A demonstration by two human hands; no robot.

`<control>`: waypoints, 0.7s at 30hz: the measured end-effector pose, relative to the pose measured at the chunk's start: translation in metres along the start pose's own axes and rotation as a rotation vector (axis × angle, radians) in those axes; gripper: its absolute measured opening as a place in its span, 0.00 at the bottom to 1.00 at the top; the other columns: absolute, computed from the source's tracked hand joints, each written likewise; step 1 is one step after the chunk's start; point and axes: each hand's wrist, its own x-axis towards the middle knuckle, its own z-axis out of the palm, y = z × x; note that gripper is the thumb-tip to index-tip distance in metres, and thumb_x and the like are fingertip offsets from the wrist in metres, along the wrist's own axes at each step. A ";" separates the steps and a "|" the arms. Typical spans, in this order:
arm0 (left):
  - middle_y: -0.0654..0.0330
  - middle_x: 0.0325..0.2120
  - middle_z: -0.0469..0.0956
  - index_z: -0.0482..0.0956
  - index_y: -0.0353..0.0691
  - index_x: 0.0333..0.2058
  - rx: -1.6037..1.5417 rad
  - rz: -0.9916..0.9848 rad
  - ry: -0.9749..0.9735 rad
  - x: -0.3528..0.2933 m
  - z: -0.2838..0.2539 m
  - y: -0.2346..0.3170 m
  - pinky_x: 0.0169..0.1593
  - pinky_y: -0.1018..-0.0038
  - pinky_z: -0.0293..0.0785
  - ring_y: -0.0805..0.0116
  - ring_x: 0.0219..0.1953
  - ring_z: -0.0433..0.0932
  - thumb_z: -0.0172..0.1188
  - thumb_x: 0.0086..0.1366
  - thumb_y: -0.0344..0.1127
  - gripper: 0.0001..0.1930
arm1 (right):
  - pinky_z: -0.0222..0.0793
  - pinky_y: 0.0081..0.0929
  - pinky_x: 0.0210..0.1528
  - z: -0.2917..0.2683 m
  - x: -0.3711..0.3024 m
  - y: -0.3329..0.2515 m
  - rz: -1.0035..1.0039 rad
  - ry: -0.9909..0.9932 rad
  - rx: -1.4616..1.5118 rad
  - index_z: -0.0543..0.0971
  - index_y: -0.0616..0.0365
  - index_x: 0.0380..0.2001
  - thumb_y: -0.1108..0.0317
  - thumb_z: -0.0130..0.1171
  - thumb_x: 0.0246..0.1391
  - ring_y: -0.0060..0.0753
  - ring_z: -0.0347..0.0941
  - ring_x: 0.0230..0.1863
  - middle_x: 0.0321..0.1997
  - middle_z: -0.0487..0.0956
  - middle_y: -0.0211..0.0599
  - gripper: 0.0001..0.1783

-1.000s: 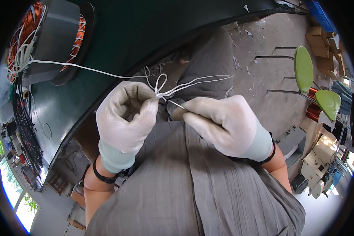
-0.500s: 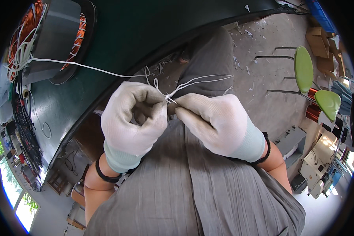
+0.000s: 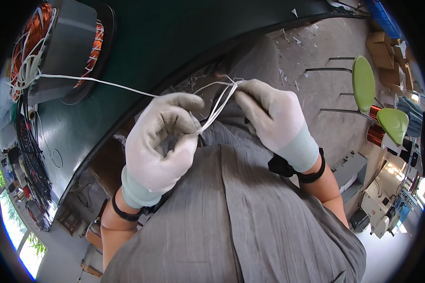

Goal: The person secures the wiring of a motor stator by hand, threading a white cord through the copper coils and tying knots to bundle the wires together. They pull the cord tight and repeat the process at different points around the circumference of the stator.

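Two bare forearms, each with a black band at the wrist, rise over grey clothing point(image 3: 189, 217) toward the middle of the view, probably so that both hands can work in plain sight just off the table's edge. The left hand point(image 3: 148, 151), in a pale glove, curls its fingers and thumb into a ring, the tips closed on the lower end of several strands of white cord point(image 3: 217, 113), while its index finger stands off above. The right hand point(image 3: 276, 115), gloved alike, pinches the same cord at the upper end, its thumb and index finger drawn narrow, seemingly because so thin a line needs a fingertip grip. Held from both ends, the strands run slantwise between the hands, which likely keeps them straight and together; whether a knot sits under the fingertips I cannot tell. One length runs from behind the left hand, nearly straight, over the dark green table point(image 3: 141, 42) to a loose white bundle point(image 3: 29, 73) hanging against copper windings point(image 3: 33, 33). These sit on a heavy grey ring point(image 3: 68, 52), whose weight probably anchors the line. Black cables point(image 3: 30, 165) lie beside it. Farther off, to the right, a chair with green pads point(image 3: 365, 82) stands on the scrap-strewn floor point(image 3: 326, 80), and cardboard boxes point(image 3: 381, 49) are gathered beyond, perhaps to leave walking room.
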 end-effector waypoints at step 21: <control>0.58 0.25 0.78 0.69 0.34 0.39 -0.509 -0.396 -0.020 -0.002 -0.038 0.001 0.26 0.81 0.74 0.74 0.23 0.77 0.53 0.63 0.25 0.07 | 0.69 0.14 0.32 0.011 -0.004 0.078 0.377 -0.658 0.786 0.78 0.62 0.49 0.58 0.52 0.69 0.13 0.72 0.26 0.36 0.80 0.29 0.18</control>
